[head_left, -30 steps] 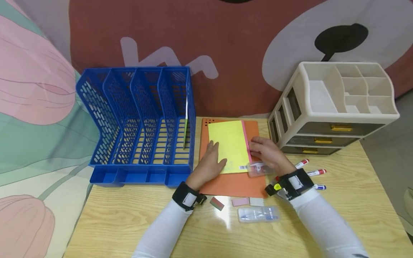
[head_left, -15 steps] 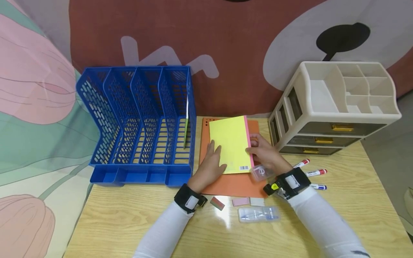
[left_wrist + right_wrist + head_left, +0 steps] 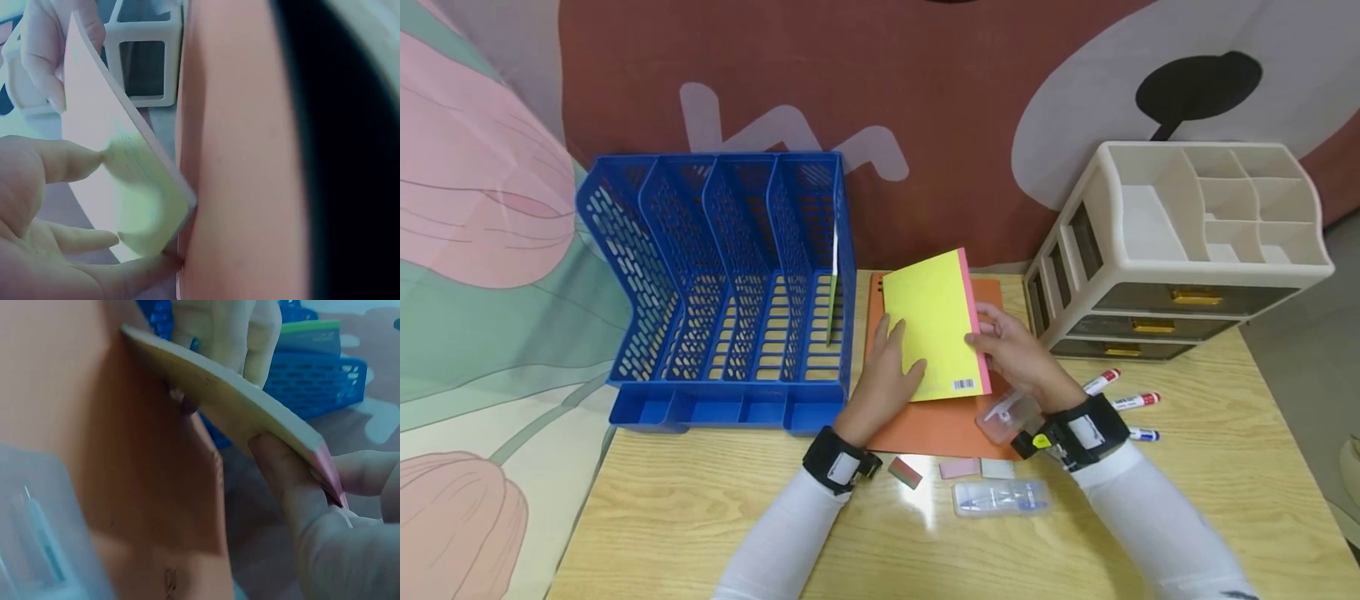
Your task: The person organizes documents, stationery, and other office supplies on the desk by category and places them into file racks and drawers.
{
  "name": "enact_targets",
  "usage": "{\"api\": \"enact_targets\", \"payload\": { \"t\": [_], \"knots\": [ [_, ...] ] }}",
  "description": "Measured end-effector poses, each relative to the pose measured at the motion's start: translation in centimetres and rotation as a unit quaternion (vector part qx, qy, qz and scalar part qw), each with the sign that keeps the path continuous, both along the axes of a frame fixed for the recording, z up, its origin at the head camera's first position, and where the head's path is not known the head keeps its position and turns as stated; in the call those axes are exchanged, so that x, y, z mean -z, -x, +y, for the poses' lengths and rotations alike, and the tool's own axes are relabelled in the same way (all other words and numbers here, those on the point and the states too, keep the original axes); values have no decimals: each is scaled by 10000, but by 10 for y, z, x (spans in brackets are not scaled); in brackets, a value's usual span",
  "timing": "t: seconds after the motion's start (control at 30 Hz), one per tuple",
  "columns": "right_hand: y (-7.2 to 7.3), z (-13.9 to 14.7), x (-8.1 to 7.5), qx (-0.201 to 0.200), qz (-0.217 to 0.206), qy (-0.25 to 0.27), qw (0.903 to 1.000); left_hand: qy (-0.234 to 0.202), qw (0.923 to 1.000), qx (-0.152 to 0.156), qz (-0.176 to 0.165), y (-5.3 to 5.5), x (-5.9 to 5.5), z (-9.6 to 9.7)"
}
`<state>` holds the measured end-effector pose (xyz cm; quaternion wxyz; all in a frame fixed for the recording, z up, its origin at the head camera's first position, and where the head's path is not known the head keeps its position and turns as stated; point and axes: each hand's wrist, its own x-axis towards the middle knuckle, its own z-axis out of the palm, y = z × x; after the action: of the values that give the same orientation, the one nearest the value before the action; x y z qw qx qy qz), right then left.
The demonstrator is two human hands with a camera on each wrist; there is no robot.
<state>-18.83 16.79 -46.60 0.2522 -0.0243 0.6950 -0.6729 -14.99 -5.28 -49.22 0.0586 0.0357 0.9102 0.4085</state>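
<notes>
A yellow notebook (image 3: 934,325) with a pink spine and a barcode is tilted, its right side raised off a larger orange pad (image 3: 947,433). My right hand (image 3: 1015,354) pinches the pink spine, thumb on the cover and fingers underneath, as the right wrist view shows. My left hand (image 3: 891,375) lies at the notebook's left edge with fingers fairly straight, thumb and fingertips touching the cover (image 3: 137,194). Under my right wrist, a clear plastic case (image 3: 1009,414) overlaps the orange pad's right edge.
A blue file rack (image 3: 730,292) stands left, a thin green-edged book (image 3: 832,292) in its right slot. At right is a beige drawer unit (image 3: 1180,250), with several markers (image 3: 1135,402) before it. Erasers (image 3: 960,468) and a clear compass case (image 3: 1002,498) lie in front.
My right hand has taken hold of the notebook's spine and raised that side, tilting the notebook. The clear case by my right wrist has shifted and turned. My left hand has barely moved.
</notes>
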Motion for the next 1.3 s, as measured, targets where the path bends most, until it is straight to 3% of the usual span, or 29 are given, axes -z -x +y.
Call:
{"api": "enact_targets", "payload": {
  "t": [0.2, 0.37, 0.57, 0.77, 0.93, 1.03, 1.13, 1.2, 1.3],
  "knots": [
    [-11, -5, -14, 9, 217, -104, 9997, -637, 9976, -212, 170, 5, -3, -6],
    [-20, -8, -23, 23, 647, -405, 9971, -1082, 9939, -171, 86, 7, -3, -9],
    [-30, -16, -29, 158, 1106, -835, 9902, -1201, 9926, -146, 79, 5, -8, -9],
    [-40, -26, -34, 314, 1613, -1003, 9813, -1376, 9900, -188, 257, 3, -19, -10],
    [-51, -37, -38, 457, 2021, -1211, 9708, -1646, 9858, -180, 281, -1, -39, -11],
    [-59, -43, -39, 438, 2411, -1394, 9594, -2054, 9785, -108, 141, -2, -53, -12],
    [-65, -49, -39, 343, 3011, -1582, 9398, -2732, 9619, 24, -102, -2, -65, -13],
    [-69, -54, -39, 260, 3484, -1710, 9212, -3182, 9477, 107, -218, -1, -71, -14],
    [-74, -60, -37, 158, 4338, -2049, 8773, -3594, 9325, 121, -343, 0, -79, -15]
  ]
}}
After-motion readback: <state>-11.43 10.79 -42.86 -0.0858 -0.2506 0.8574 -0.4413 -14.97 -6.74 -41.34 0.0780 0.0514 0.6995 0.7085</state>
